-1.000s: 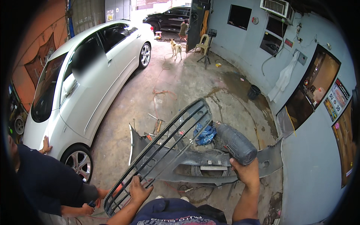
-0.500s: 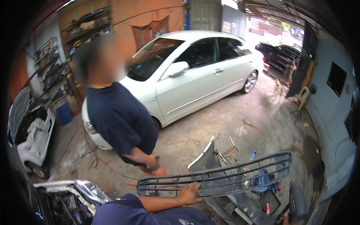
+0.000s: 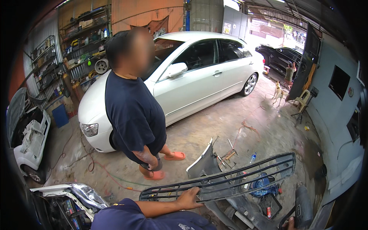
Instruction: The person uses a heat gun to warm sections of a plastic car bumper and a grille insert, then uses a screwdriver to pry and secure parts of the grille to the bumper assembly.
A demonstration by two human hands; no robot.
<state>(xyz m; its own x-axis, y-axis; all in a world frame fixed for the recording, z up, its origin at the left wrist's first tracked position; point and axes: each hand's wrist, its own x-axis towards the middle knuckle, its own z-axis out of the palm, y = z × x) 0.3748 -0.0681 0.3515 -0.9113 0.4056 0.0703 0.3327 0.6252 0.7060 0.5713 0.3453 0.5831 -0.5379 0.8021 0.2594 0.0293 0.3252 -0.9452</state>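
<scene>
**Blk bumper grille [image 3: 230, 185] up in L hand [image 3: 188, 198]**

Head cam: L hand clasps grille's lower edge, L of ctr; grille sits in front of torso, above grey bumper cover [image 3: 245, 207] on flr. R hand [image 3: 290, 223], part cut off, grasps dk grey pistol-grip tool [image 3: 303, 207].

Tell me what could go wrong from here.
The left hand alone holds the long black grille, so it might twist or slip. If dropped, it could scrape the grey bumper on the floor. With the right hand on a dark power tool, catching it may be hard.
</scene>
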